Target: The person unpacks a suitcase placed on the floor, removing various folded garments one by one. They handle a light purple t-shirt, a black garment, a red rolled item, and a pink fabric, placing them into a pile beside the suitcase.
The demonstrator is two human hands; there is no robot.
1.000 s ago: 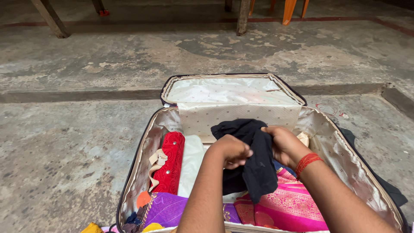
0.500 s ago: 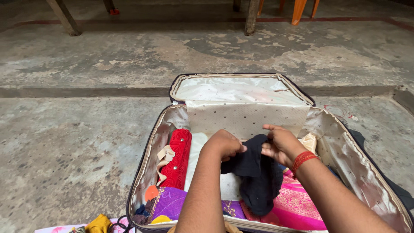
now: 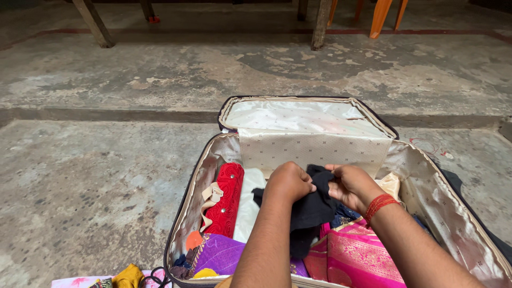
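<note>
On a worn concrete floor [image 3: 96, 176] lies an open suitcase [image 3: 453, 208]; left hand [image 3: 289, 182] and right hand [image 3: 351, 185] clutch black cloth [image 3: 314, 210] between red [image 3: 226, 200] and pink fabric [image 3: 360, 256].

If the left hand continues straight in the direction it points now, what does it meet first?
The left hand points away from the person, gripping the black cloth. Straight ahead, it would probably first meet the suitcase's cream dotted divider flap, though depth is hard to judge from this view.
</note>
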